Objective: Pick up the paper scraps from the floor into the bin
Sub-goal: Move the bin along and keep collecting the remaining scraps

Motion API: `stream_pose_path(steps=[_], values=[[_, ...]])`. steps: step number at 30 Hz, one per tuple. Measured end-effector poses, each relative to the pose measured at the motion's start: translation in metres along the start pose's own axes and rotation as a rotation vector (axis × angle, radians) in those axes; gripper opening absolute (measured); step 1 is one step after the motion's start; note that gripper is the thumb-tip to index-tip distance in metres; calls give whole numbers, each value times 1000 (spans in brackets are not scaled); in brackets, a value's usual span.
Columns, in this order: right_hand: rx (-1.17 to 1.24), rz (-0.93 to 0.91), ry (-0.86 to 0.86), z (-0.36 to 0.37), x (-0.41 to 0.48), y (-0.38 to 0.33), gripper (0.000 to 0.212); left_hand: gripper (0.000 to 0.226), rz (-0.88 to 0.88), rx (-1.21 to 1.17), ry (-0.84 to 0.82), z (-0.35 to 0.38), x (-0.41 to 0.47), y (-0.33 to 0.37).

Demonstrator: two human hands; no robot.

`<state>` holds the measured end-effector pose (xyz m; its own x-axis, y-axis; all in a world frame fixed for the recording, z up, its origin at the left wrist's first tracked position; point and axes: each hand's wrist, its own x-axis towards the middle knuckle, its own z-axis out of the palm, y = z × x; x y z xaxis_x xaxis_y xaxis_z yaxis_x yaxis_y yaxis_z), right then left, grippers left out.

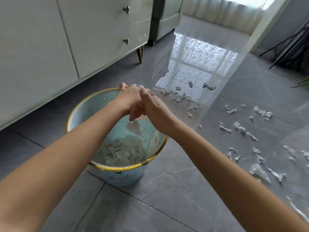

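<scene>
1 view only, head-worn wide-angle camera, faces forward and down, close above the bin (pixel 117 167) at frame centre, both forearms (pixel 66 156) enter from the bottom corners, floor (pixel 167 198) fills lower half, cabinet (pixel 50 47) upper left, curtain (pixel 225 12) far at top.

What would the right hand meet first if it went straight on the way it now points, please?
The left hand: the right hand points across the bin straight at it, and the two already seem to touch above the opening, though depth is hard to judge from this one view.
</scene>
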<state>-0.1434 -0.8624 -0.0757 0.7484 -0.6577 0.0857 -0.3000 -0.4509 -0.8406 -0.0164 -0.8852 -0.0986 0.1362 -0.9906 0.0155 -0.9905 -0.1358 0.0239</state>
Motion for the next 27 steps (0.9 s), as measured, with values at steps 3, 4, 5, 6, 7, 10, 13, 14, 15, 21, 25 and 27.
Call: stream_pose_path(steps=[3,4,5,6,7,10,13,14,15,21,25,27], values=[[23,11,147,-12,-18,14,48,32,-5,-96,64,-1,1,1],[-70,7,237,-15,-26,23,35,36,-14,-114,80,-1,1,2],[-176,46,312,-16,-34,29,33,38,-17,-117,84,1,1,3],[-248,146,324,-17,-41,34,42,39,-16,-108,87,2,0,5],[-240,266,277,-18,-48,37,50,39,-21,-98,96,5,0,6],[45,537,84,-17,-64,32,29,44,12,-62,134,2,-4,8],[114,546,160,-17,-65,25,23,53,102,-33,177,3,-10,2],[88,524,191,-19,-64,25,23,53,144,-31,218,4,-12,1],[58,503,216,-21,-63,25,23,50,184,-22,262,5,-13,2],[-31,336,174,-46,-72,53,21,34,229,-113,456,11,-14,11],[-55,265,159,-94,-70,74,22,33,225,-64,483,11,-10,41],[-29,206,69,-132,-69,84,27,31,245,-43,536,6,-10,63]])
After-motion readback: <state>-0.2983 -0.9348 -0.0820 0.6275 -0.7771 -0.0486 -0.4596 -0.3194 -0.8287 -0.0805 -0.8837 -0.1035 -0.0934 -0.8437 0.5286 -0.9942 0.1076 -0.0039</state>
